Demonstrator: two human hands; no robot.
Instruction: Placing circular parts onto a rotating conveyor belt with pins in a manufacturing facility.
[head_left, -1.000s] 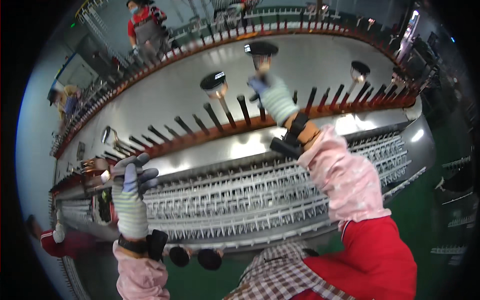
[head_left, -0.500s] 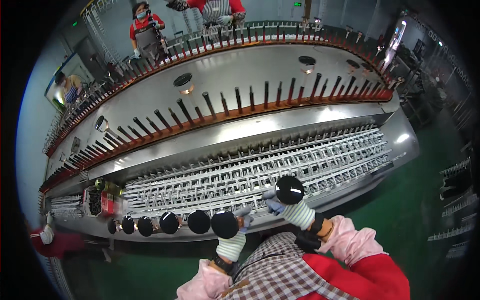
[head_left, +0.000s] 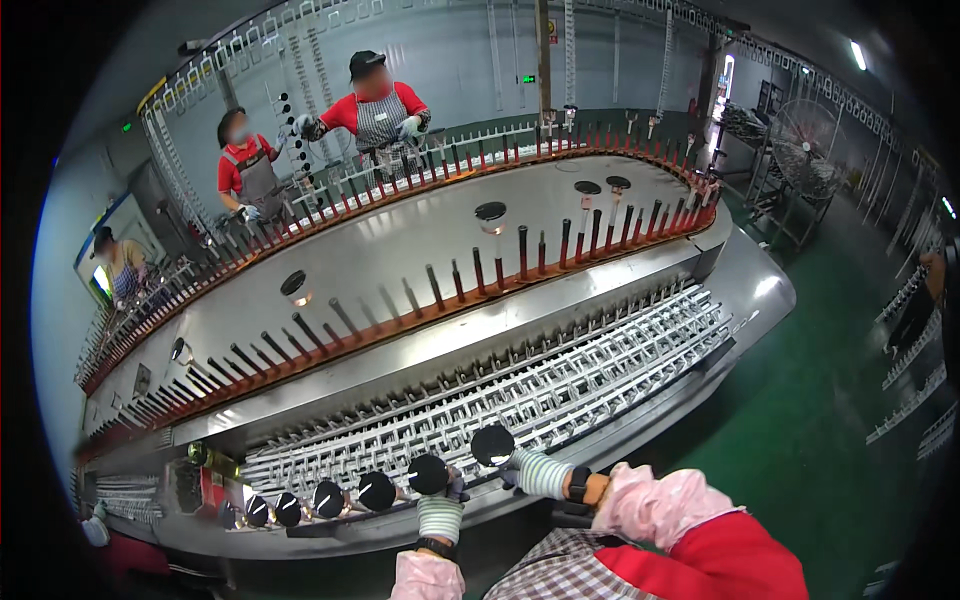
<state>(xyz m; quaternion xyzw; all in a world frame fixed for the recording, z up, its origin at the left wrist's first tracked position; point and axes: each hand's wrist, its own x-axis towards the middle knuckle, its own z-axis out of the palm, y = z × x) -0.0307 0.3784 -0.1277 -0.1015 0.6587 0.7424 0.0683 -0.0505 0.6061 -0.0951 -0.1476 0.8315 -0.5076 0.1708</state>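
Observation:
My right hand (head_left: 538,472), in a striped knit glove, grips a black round disc (head_left: 492,445) at the near edge of the long machine. Just left of it, my left hand (head_left: 440,508), gloved the same way, closes on a second black disc (head_left: 428,474). Several more black discs (head_left: 328,498) stand in a row to the left along the same front rail. Behind them lies a bed of white metal racks (head_left: 560,380). Farther back, a curved red-brown rail of upright dark pins (head_left: 480,270) runs across, and a few of the pins carry black cups (head_left: 490,212).
Two people in red shirts and aprons (head_left: 378,100) work at the machine's far side. A third person (head_left: 118,265) stands at the far left. A green floor (head_left: 830,400) lies to the right, with wire racks (head_left: 800,150) beyond it.
My right hand came down from the pin rail and my left hand moved in from the left. Both now sit close together on discs at the front rail. The view has tilted upward.

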